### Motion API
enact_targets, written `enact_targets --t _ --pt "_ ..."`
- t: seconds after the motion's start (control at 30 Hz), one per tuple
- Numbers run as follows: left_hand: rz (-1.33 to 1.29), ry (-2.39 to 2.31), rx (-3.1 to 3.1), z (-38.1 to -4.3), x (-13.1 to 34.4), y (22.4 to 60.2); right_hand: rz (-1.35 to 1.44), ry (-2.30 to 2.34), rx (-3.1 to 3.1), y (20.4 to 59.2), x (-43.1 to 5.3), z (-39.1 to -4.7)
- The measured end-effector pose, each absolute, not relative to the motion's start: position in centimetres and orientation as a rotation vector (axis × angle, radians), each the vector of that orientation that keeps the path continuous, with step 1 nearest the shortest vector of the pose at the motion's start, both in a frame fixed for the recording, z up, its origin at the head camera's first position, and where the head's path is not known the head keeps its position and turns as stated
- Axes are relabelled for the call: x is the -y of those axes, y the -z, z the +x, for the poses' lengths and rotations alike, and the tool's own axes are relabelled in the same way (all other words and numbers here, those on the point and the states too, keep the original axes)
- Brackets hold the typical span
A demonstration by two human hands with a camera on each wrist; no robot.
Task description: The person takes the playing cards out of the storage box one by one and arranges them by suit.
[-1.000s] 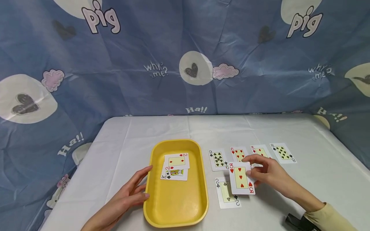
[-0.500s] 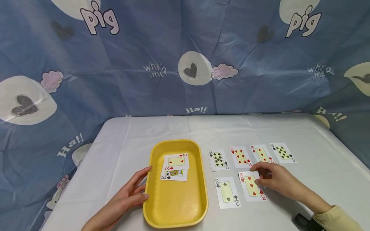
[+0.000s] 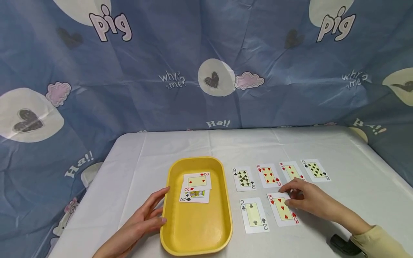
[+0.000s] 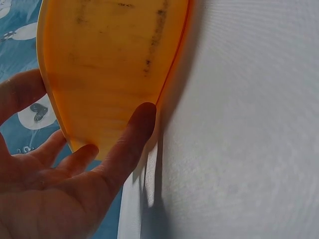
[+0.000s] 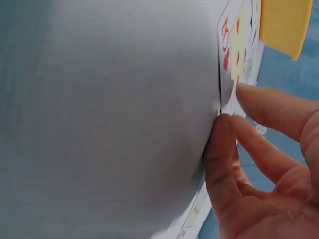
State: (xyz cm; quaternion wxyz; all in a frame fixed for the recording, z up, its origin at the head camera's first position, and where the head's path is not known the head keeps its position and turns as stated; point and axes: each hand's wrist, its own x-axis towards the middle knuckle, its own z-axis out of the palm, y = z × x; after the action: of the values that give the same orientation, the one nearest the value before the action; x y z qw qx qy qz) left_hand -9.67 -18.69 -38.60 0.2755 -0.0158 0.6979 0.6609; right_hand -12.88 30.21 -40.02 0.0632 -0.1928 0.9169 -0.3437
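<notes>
My left hand (image 3: 142, 220) rests against the left side of the yellow tray (image 3: 164, 229), fingers fairly straight. In the left wrist view, its thumb (image 4: 142, 119) and fingertips touch the tray's outside wall (image 4: 109, 59). Inside the tray, a two of diamonds (image 3: 196, 181) overlaps a king of spades (image 3: 195, 199). My right hand (image 3: 311, 200) pinches the three of hearts (image 3: 280, 211) at its upper right edge, the card lying on the table. The right wrist view has the thumb (image 5: 264, 102) over the card's corner and another finger at its edge.
Left of the three of hearts lies a two of clubs (image 3: 253, 215). Behind them run a nine of clubs (image 3: 243, 178), a six of hearts (image 3: 269, 175), a three of diamonds (image 3: 291, 170) and an eight of spades (image 3: 316, 170). A patterned blue cloth (image 3: 180, 104) hangs behind the white table.
The three of hearts has come down from above the two of clubs onto the table at its right, then slid slightly further right with my right hand. My left hand stays at the tray.
</notes>
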Motion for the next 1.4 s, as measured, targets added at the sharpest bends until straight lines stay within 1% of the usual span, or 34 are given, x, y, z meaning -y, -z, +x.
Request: enact_targets --t 0.27,0.67,1.13,1.4 --pt "-0.033 -1.787 -1.870 -9.6 18.7 38.7 -0.699 1.205 -2.870 39.3 -28.9 -13.1" --pt "-0.028 -1.791 -1.862 -9.6 18.6 38.6 -0.855 1.514 -2.574 37.4 -23.6 -14.0" --pt "-0.021 -1.798 -1.859 -9.6 18.7 38.6 -1.074 1.615 -2.257 36.0 -16.0 -15.0" --pt "-0.024 -1.788 -1.871 -9.6 18.8 38.7 -1.135 1.511 -2.241 36.6 -12.8 -16.3"
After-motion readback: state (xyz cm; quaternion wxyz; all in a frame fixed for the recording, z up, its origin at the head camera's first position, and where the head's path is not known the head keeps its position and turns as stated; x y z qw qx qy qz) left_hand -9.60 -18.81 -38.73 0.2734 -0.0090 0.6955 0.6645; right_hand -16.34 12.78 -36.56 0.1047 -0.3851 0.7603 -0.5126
